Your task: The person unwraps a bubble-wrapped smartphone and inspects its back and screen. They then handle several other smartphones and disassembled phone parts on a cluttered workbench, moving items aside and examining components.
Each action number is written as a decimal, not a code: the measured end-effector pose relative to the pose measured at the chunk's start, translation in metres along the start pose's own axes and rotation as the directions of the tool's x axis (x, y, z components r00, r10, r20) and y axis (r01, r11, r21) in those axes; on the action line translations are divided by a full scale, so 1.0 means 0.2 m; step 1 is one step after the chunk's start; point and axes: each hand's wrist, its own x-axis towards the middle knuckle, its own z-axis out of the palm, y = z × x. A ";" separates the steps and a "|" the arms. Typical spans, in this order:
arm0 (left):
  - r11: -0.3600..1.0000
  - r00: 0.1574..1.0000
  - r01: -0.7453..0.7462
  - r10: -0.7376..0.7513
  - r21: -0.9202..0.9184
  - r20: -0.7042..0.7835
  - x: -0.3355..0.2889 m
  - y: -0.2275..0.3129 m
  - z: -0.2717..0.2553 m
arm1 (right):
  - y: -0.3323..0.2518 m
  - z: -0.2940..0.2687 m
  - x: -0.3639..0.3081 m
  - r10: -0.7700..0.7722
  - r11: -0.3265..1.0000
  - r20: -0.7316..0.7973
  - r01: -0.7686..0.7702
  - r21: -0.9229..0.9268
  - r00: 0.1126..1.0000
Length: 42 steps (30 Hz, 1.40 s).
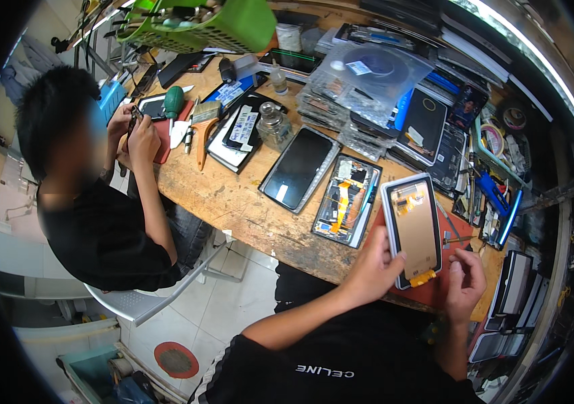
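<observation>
My left hand (372, 271) grips the lower left edge of a phone screen (420, 236), its copper-coloured back facing up. A pale rim runs around it, with an orange flex cable (422, 279) at the lower end. The screen is tilted above a red mat (450, 269). Beside its lower right side, apart from it, is my right hand (465, 283), fingers curled toward the thumb; whatever they pinch, if anything, is hidden. An opened phone (346, 199) with orange and black parts inside lies to the left. Thin tools (459, 238) rest on the mat's right part.
A black-screened phone (300, 168) lies beyond. Stacked bagged parts (368, 74), a glass jar (273, 126) and a brush (204, 121) crowd the wooden bench (233, 219). A green basket (233, 30) hangs above. At left, a co-worker (98, 202) handles a small device.
</observation>
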 end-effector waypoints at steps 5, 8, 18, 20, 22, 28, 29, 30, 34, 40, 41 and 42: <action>0.954 0.976 0.207 -0.216 0.217 0.018 0.00 -0.16 -0.01 | -0.15 0.04 0.01 -0.063 0.908 0.336 0.194 -0.372 0.940; 0.973 0.989 0.141 -0.145 0.185 0.010 0.00 -0.23 0.00 | -0.18 0.09 -0.02 -0.011 0.905 0.342 0.155 -0.397 0.940; 0.983 0.984 0.178 -0.177 -0.041 0.030 -0.03 -0.16 0.07 | -0.19 0.02 0.02 0.149 0.888 0.378 0.045 -0.458 0.914; 0.993 0.993 0.118 -0.118 -0.015 0.004 -0.04 -0.14 0.07 | -0.18 0.03 0.02 0.083 0.876 0.380 0.114 -0.468 0.921; 0.988 0.988 0.153 -0.152 -0.023 0.019 -0.05 -0.12 0.06 | -0.18 0.03 -0.01 0.094 0.852 0.359 0.111 -0.512 0.929; 0.983 0.986 0.167 -0.168 -0.082 -0.005 -0.08 -0.07 0.05 | -0.16 0.08 -0.07 0.074 0.856 0.264 0.075 -0.512 0.962; 0.979 0.982 0.191 -0.191 -0.067 -0.004 -0.08 -0.05 0.04 | -0.15 0.10 -0.08 0.062 0.855 0.235 0.070 -0.514 0.970; 0.976 0.977 0.213 -0.214 -0.040 -0.015 -0.08 -0.05 0.04 | -0.15 0.11 -0.09 0.049 0.855 0.208 0.067 -0.515 0.977; 0.973 0.975 0.221 -0.220 -0.063 0.021 -0.06 -0.04 0.00 | -0.13 0.14 -0.10 0.033 0.867 0.158 0.050 -0.495 0.987; 0.978 0.978 0.204 -0.203 -0.040 0.038 -0.06 -0.06 -0.03 | -0.12 0.14 -0.08 0.046 0.879 0.138 0.026 -0.476 0.989; 0.980 0.981 0.192 -0.189 -0.059 0.051 -0.06 -0.06 -0.03 | -0.12 0.13 -0.07 0.056 0.880 0.140 0.018 -0.475 0.989; 0.976 0.976 0.214 -0.213 -0.034 0.040 -0.06 -0.06 -0.03 | -0.12 0.13 -0.07 0.058 0.887 0.143 0.015 -0.461 0.988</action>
